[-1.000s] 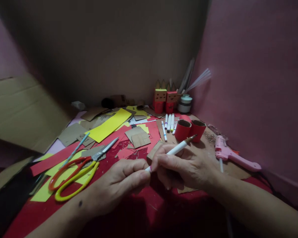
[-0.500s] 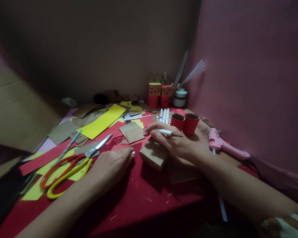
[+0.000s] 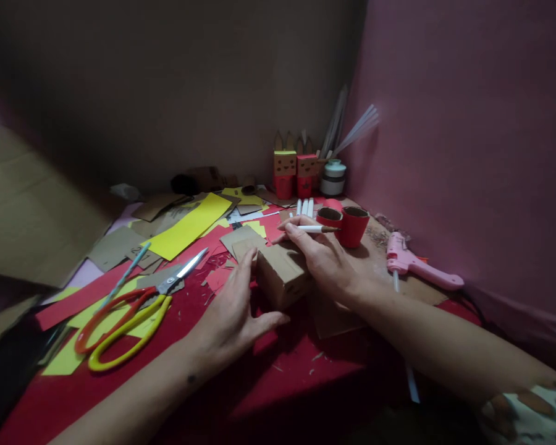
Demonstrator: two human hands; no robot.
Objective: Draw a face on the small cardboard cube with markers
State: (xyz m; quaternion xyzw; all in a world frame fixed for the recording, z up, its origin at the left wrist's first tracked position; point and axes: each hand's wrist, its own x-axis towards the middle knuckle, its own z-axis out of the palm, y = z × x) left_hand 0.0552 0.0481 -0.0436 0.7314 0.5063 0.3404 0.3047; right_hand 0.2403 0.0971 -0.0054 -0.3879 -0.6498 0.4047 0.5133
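Observation:
A small brown cardboard box (image 3: 282, 272) sits tilted on the red table, with dark marks on its near right side. Beside its left edge my left hand (image 3: 234, 309) is open, thumb and fingers spread apart; whether it touches the box I cannot tell. My right hand (image 3: 327, 259) grips a white marker (image 3: 311, 229) between thumb and fingers, and its lower fingers are hidden behind the box's right side. Behind that hand stand two red paper-covered tubes (image 3: 353, 227). Several white markers (image 3: 304, 208) lie just past the fingers.
Scissors (image 3: 143, 315) with red and yellow handles lie at left on paper scraps, near a yellow strip (image 3: 188, 225). A pink glue gun (image 3: 417, 266) rests at right. Two cardboard figures (image 3: 285, 173) and a pale jar (image 3: 333, 178) stand at the back by the wall.
My left hand has opened from a closed pose around a small white item and moved right to the box. The box has turned and tipped, showing its marked side. My right hand keeps the marker.

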